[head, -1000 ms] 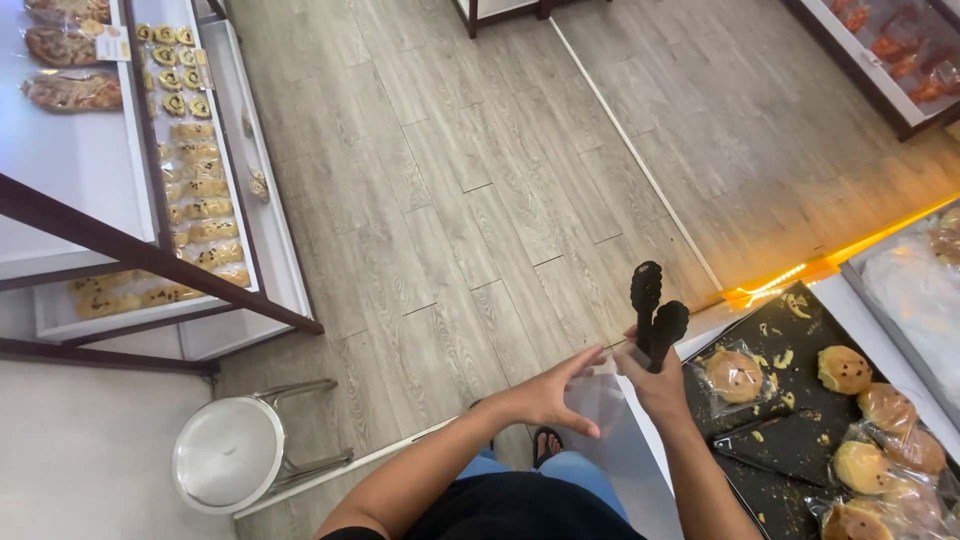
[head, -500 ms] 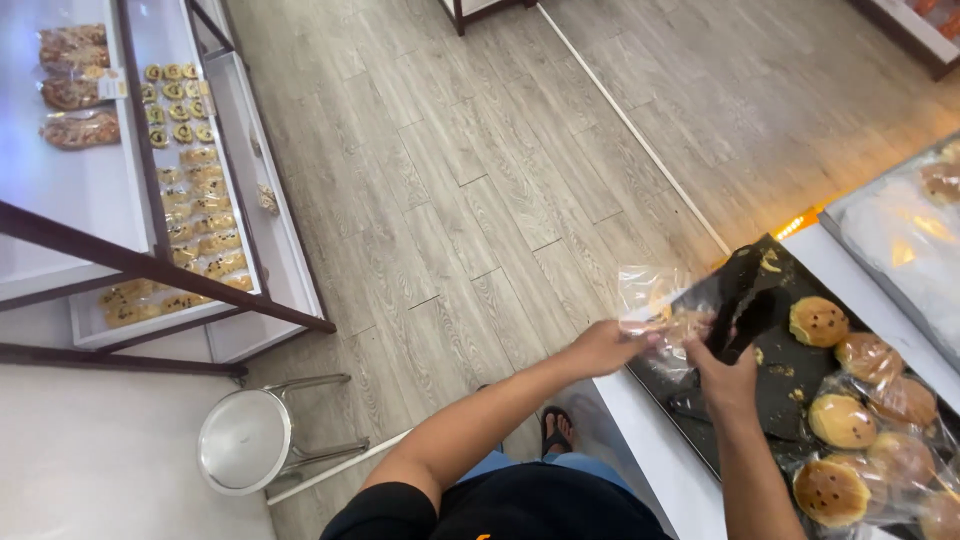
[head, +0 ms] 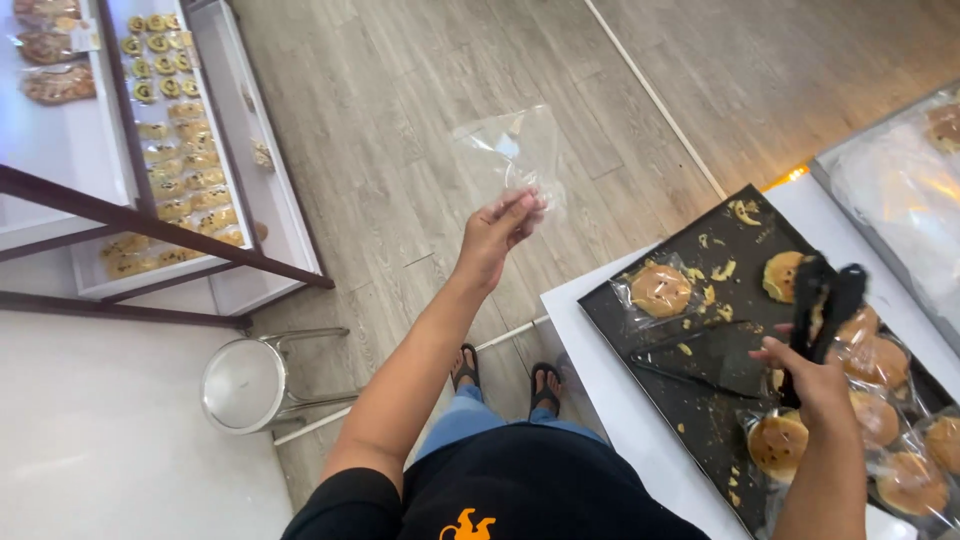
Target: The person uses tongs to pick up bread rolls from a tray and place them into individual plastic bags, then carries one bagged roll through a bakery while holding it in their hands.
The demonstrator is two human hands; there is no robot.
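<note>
The left hand (head: pixel 497 232) pinches a clear, thin plastic bag (head: pixel 512 150) aloft over the wooden floor, well apart from the black baking tray (head: pixel 700 395) on the white table (head: pixel 610 400). The right hand (head: pixel 812 375) grips black plastic tongs (head: pixel 826 300), tips together above a round golden pastry (head: pixel 785 275). Judged good practice: open the bag's mouth fully and bring it near the tray before lifting a pastry.

Plenty of open air over the wooden floor (head: pixel 420 120) around the raised left hand (head: pixel 495 235). The black tray (head: pixel 700 400) is crowded though: bagged buns (head: pixel 660 290) everywhere, only a bare crumbed strip mid-tray beside the right hand (head: pixel 810 380).
</note>
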